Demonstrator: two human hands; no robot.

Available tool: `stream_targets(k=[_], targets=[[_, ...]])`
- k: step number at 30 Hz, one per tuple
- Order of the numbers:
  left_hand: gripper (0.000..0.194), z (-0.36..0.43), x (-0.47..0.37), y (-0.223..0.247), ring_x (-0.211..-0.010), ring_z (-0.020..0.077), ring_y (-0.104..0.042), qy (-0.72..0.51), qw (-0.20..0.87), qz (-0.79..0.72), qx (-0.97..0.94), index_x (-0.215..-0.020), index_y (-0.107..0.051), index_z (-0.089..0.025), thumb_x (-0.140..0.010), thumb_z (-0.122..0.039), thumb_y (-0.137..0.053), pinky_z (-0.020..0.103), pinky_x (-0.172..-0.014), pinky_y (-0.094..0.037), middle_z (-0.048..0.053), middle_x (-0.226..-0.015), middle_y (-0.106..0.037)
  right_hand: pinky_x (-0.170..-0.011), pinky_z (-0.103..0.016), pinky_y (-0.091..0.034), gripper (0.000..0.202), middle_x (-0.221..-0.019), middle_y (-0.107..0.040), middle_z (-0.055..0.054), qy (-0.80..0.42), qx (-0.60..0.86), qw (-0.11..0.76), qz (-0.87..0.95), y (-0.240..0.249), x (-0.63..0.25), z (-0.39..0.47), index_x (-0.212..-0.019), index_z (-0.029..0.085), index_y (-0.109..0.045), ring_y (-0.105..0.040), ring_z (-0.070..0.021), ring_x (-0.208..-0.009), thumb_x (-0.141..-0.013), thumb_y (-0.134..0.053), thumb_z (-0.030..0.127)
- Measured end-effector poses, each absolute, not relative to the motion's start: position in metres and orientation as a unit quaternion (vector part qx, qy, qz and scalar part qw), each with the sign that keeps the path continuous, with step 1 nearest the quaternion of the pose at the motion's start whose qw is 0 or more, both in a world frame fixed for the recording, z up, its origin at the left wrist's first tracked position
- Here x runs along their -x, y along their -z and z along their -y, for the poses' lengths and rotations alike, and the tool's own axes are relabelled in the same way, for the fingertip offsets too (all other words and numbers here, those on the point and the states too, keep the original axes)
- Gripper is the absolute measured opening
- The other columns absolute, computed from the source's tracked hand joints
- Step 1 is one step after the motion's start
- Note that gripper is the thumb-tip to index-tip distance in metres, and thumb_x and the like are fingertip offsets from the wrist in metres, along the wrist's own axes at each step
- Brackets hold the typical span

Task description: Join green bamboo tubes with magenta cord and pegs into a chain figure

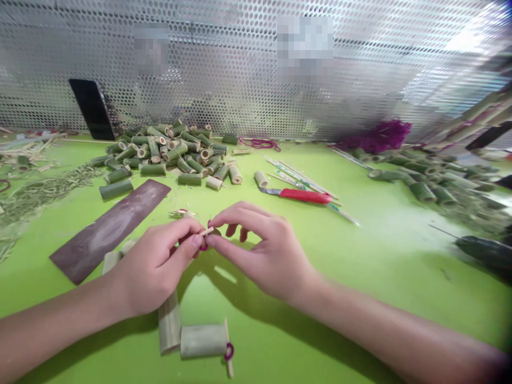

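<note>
Above the middle of the green table, my left hand [166, 264] pinches a short thin bamboo stick [207, 232] between thumb and fingers. Bits of purple cord [204, 246] show around the stick at the fingertips. From the other side, my right hand [266, 245] brings thumb and forefinger together at the stick and cord, its other fingers loosely curled. A small dark disc-like shape shows there, too blurred to name. Below the hands lies a bamboo piece [204, 341] with a thin stick and purple cord ring [229, 351] at its right end, against another bamboo piece [170, 325].
A brown sandpaper strip [112, 232] lies to the left. Behind it are piled bamboo tubes [176, 152] and a phone [92, 109] against the perforated metal screen [228, 74]. A red-handled knife [306, 196] lies by thin sticks; a dark tool [482, 250] with a spike is at right.
</note>
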State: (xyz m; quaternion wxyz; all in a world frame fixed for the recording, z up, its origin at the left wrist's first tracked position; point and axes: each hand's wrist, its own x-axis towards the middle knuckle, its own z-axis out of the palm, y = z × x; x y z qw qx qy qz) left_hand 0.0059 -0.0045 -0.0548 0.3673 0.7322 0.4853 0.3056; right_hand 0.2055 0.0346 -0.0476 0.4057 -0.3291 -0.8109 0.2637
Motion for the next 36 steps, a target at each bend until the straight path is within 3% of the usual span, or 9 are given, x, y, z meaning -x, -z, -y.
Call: stream_targets(k=[6, 18, 24, 36], targets=[[0.032, 0.004, -0.006, 0.054, -0.063, 0.0133, -0.049, -0.301, 0.371, -0.489, -0.73, -0.089, -0.058, -0.02, -0.106, -0.038, -0.037, 0.027, -0.058, -0.038, -0.002, -0.074, -0.056, -0.057, -0.023, -0.048, 0.009, -0.086, -0.076, 0.0, -0.272, 0.37, 0.386, 0.8, 0.047, -0.205, -0.036, -0.089, 0.02, -0.074, -0.066, -0.0127, -0.075, -0.083, -0.079, 0.023], [0.029, 0.005, -0.006, 0.056, -0.062, 0.0134, -0.052, -0.304, 0.352, -0.488, -0.738, -0.089, -0.059, -0.02, -0.105, -0.035, -0.04, 0.026, -0.057, -0.038, -0.001, -0.073, -0.059, -0.076, -0.029, -0.057, 0.008, -0.091, -0.078, -0.003, -0.27, 0.319, 0.389, 0.821, 0.046, -0.206, -0.034, -0.09, 0.02, -0.079, -0.071, -0.0152, -0.082, -0.089, -0.072, 0.017], [0.027, 0.007, -0.008, 0.059, -0.063, 0.0137, -0.056, -0.317, 0.3, -0.495, -0.751, -0.09, -0.062, -0.02, -0.104, -0.031, -0.042, 0.026, -0.058, -0.04, -0.001, -0.073, -0.064, -0.082, -0.035, -0.059, 0.013, -0.092, -0.078, -0.003, -0.215, 0.33, 0.386, 0.834, 0.049, -0.205, -0.029, -0.087, 0.023, -0.078, -0.072, -0.0187, -0.086, -0.091, -0.068, 0.016], [0.028, 0.008, -0.008, 0.056, -0.064, 0.0155, -0.061, -0.301, 0.274, -0.517, -0.753, -0.09, -0.063, -0.021, -0.103, -0.036, -0.044, 0.026, -0.057, -0.043, 0.0, -0.075, -0.07, -0.084, -0.035, -0.056, 0.014, -0.098, -0.075, -0.007, -0.079, 0.304, 0.358, 0.879, 0.054, -0.202, -0.024, -0.093, 0.018, -0.072, -0.067, -0.0198, -0.091, -0.098, -0.058, 0.019]])
